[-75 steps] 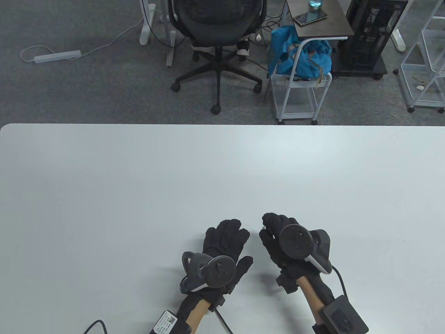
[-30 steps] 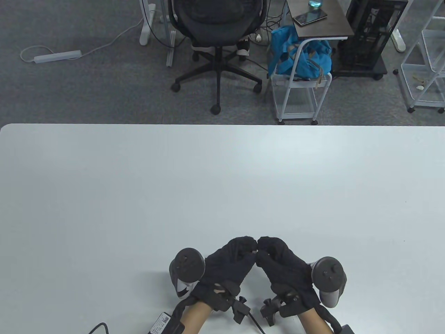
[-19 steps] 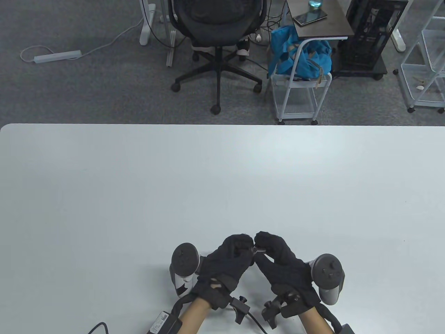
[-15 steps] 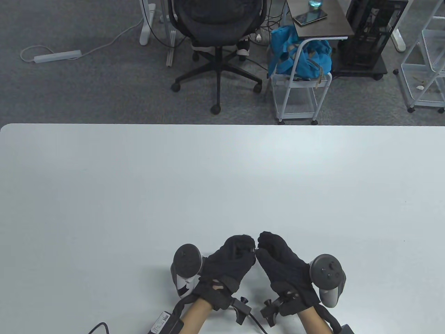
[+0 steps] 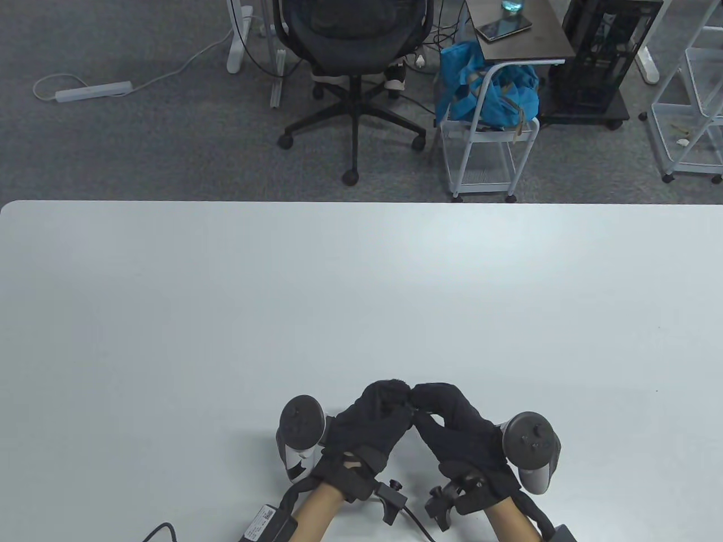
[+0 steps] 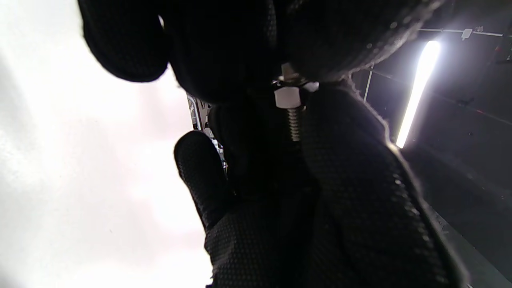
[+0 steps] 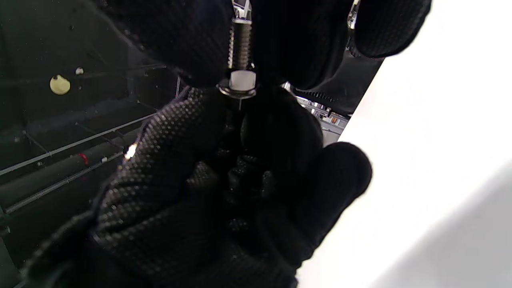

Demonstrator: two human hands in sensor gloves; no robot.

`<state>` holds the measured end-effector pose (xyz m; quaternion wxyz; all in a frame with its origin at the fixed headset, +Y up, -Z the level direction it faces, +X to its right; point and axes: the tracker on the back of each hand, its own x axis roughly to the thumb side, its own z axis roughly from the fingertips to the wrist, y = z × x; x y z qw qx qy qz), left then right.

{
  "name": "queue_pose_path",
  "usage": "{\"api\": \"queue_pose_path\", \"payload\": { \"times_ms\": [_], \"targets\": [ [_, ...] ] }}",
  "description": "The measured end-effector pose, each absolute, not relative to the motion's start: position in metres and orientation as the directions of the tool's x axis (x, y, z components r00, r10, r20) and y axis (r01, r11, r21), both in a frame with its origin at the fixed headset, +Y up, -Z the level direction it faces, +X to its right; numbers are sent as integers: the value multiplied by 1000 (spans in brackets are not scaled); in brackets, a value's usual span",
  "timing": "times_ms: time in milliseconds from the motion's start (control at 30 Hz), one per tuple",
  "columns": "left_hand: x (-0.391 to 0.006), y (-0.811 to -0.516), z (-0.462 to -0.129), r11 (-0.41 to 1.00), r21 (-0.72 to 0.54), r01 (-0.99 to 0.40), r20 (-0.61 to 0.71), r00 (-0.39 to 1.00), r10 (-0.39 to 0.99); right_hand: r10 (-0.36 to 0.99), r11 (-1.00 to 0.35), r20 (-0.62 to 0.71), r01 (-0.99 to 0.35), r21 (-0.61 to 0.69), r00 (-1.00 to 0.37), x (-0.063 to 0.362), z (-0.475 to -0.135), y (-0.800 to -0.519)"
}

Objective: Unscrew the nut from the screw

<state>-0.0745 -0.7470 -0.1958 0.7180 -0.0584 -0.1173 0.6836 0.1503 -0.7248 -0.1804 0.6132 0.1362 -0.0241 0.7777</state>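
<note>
Left hand [image 5: 370,426] and right hand [image 5: 460,432]: fingertips met above table [image 5: 226,310] near front edge. Screw [image 7: 239,42]: threaded shaft pinched between the hands. Nut [image 7: 242,80]: on thread, gripped by fingertips; which hand unclear.

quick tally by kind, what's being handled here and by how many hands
gloved hands: 2 (left hand, right hand)
screw: 1
nut: 1
total: 4
</note>
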Motion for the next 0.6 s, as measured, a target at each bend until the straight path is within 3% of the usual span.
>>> {"api": "queue_pose_path", "payload": {
  "times_ms": [133, 200, 367, 600],
  "targets": [
    [-74, -748, -196, 75, -244, -967, 101, 52, 994, 960, -221, 194, -973, 73, -203, 152, -181, -732],
    [-73, -748, -196, 83, -245, -966, 110, 58, 992, 948, -298, 134, -953, 55, -289, 154, -180, -735],
    [-73, -748, -195, 95, -236, -967, 114, 69, 991, 935, -312, 186, -950, 20, -303, 149, -180, -732],
    [-74, -749, -196, 91, -237, -967, 95, 70, 993, 924, -315, 251, -946, 71, -289, 147, -180, -728]
  ]
}}
